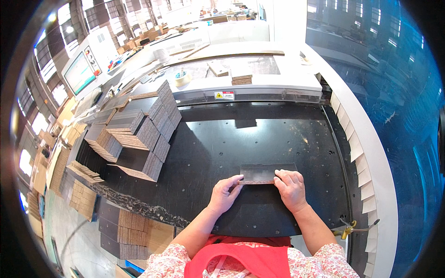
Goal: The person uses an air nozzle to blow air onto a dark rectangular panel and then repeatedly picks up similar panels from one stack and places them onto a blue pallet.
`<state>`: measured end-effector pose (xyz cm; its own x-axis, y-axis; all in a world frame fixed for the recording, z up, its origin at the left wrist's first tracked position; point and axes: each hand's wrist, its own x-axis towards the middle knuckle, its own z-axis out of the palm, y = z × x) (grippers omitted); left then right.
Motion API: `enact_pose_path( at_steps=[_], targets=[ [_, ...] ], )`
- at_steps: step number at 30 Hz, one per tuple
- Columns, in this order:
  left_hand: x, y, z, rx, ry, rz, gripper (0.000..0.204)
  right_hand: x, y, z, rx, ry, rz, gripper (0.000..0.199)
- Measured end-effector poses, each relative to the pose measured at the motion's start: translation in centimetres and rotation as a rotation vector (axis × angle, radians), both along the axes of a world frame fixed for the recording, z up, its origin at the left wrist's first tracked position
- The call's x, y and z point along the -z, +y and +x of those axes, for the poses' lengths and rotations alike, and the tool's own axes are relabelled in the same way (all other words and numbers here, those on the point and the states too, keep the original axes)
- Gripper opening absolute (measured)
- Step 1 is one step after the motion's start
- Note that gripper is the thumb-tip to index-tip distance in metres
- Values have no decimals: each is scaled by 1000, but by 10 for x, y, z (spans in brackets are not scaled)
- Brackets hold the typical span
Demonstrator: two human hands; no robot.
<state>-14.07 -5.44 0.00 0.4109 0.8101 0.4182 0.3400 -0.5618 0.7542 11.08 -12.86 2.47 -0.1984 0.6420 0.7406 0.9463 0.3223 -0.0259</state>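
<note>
A small dark-faced rectangular board point(268, 173) with a brown raw edge toward me is held low over the black machine table point(208, 160); whether it touches the surface I cannot tell. My left hand point(225, 193) grips its left end, thumb and fingers closed on the near corner. At the opposite end, my right hand point(291, 190) is closed on the board's right near corner. Stacks of similar boards point(139, 125), dark on top with brown cut edges, stand on the table's left side.
A white guard beam point(259, 85) with a warning label crosses behind the table. A yellow-handled air gun point(346, 230) hangs at the right edge, near pleated white strips point(361, 171). More board stacks point(133, 231) sit below at left. A control screen point(79, 74) stands far left.
</note>
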Motion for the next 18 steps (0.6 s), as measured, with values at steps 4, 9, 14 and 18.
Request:
enact_pose_path(
  at_steps=[4, 9, 14, 18],
  targets=[
    [0, 1, 0, 5, 9, -9, 36, 0, 0, 1, 3, 3, 1, 11],
    [3, 1, 0, 1, -3, -17, 35, 1, 0, 1, -1, 3, -3, 12],
    [2, 0, 0, 1, -15, -24, 35, 2, 0, 2, -11, 6, -11, 13],
    [1, 1, 1, 8, -21, -9, 34, 3, 0, 2, -16, 9, -9, 14]
  ],
)
